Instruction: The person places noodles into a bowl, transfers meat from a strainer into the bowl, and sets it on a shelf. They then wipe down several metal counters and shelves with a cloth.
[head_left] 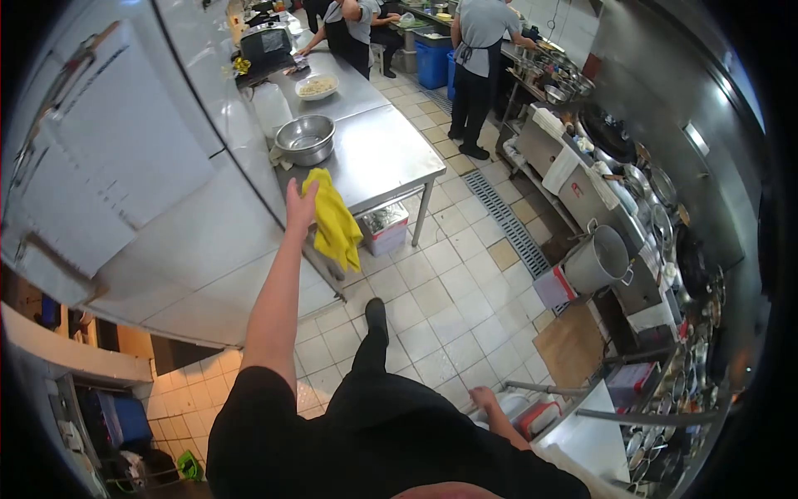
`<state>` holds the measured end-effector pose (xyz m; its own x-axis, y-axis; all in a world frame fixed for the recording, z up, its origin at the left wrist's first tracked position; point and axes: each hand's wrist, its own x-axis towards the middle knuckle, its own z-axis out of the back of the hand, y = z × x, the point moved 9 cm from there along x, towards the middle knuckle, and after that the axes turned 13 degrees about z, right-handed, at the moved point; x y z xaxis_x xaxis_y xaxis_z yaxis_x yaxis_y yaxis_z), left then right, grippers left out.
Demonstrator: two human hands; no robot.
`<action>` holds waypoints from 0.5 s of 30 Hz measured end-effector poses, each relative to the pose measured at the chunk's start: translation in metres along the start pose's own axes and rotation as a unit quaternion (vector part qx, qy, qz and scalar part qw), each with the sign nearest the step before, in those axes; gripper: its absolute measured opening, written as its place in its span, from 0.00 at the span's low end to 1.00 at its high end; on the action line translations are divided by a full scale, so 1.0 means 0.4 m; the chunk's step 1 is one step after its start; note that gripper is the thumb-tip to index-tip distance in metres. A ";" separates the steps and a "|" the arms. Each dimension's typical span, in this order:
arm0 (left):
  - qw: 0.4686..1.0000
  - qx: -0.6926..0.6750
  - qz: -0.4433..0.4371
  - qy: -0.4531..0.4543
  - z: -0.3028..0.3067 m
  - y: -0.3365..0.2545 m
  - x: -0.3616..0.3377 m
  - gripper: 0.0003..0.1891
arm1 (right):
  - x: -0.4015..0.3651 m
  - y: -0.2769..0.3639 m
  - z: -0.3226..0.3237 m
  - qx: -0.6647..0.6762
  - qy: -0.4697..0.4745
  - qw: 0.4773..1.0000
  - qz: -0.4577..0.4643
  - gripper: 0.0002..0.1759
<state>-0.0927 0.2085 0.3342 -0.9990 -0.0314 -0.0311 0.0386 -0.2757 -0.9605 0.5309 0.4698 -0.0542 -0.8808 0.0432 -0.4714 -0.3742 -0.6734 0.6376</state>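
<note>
My left hand reaches forward, closed on a yellow cloth that hangs down over the near edge of the steel table. Just beyond that hand, a round metal bowl stands on the table. Low at my right side hangs my right hand, with nothing visible in it and its fingers loosely bent, not closed up. It is nearest to a metal rail beside a steel-topped stand.
A white dish of food sits farther along the table. A floor drain crosses the tiles. To the right are a large pot and a cooking line with pans. Several co-workers stand at the back, one near the stove.
</note>
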 end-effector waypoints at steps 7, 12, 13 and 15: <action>0.933 0.351 -0.057 -0.053 -0.355 0.255 0.389 0.36 | 0.040 0.019 0.108 0.018 0.040 0.992 -0.115 0.14; 0.856 0.509 -0.019 -0.091 -0.567 0.272 0.526 0.35 | 0.230 -0.083 0.061 -0.190 0.070 0.971 0.126 0.16; 0.851 0.518 -0.036 -0.075 -0.617 0.266 0.533 0.34 | 0.271 -0.004 0.235 0.026 0.055 0.995 -0.077 0.17; 0.841 0.534 -0.078 -0.049 -0.721 0.230 0.568 0.33 | 0.363 0.197 0.539 0.191 -0.080 0.941 -0.270 0.20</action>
<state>-0.3224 0.4530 0.1588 -0.9891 0.0199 0.1459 -0.0425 -0.9872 -0.1536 0.3110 0.5820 0.0591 -0.5543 0.4336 -0.7104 -0.8288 -0.2096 0.5188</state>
